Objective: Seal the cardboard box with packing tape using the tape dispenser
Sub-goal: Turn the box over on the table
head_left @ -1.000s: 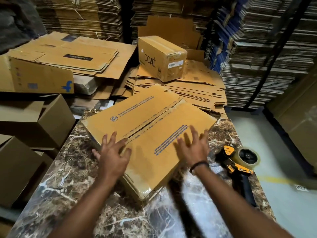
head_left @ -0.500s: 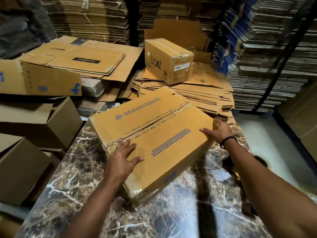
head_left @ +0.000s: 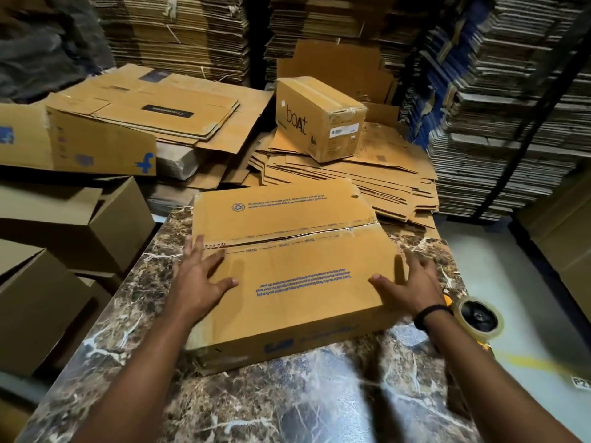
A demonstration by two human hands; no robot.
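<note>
Cardboard box (head_left: 300, 273) between left hand (head_left: 199, 282), right hand (head_left: 412, 287)

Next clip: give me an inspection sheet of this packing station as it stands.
Surface: marble table, glossy, bears the job's things.
Job's things: cardboard box closed, centre seam unsealed; tape dispenser beside it at the table's right edge, untouched.
Clutter: "boat" box on flattened cartons behind the table.
Grippers: left hand flat on the box top; right hand at its right edge, thumb on top.
Cables: nothing seen.
Surroundings: stacked flat cardboard, made-up boxes at left.
</note>
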